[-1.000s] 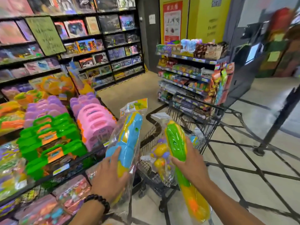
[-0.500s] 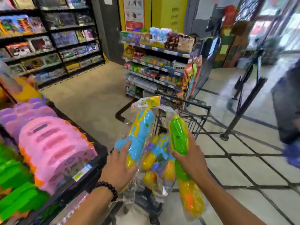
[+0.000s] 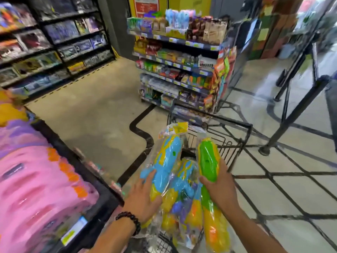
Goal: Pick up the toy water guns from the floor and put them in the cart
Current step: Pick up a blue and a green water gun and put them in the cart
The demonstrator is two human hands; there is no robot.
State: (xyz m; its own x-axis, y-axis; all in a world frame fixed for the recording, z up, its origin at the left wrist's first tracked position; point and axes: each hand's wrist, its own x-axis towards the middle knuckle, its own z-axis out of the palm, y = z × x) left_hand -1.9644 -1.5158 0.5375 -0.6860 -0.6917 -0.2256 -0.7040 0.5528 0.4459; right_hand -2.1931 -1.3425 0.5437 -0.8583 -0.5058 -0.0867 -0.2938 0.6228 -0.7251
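Forward-reaching, left hand (image 3: 141, 199) grips blue water gun (image 3: 165, 167), right hand (image 3: 218, 187) green gun (image 3: 207, 163)

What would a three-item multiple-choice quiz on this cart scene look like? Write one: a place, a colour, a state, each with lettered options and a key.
1. Where is the green and orange water gun?
A. On the floor
B. In the right hand, over the cart
C. On the snack shelf

2. What colour is the top of the water gun under the left hand?
A. Blue with yellow
B. Red
C. Black

3. What state are the water guns in?
A. Unwrapped
B. Boxed in cardboard
C. Sealed in clear plastic bags

Key: 1 B, the right hand's fingers wrap its green body above the wire basket. 2 A, the blue water gun shows blue with yellow splashes. 3 C, shiny clear wrapping surrounds each one, with a card header on top of the blue one.
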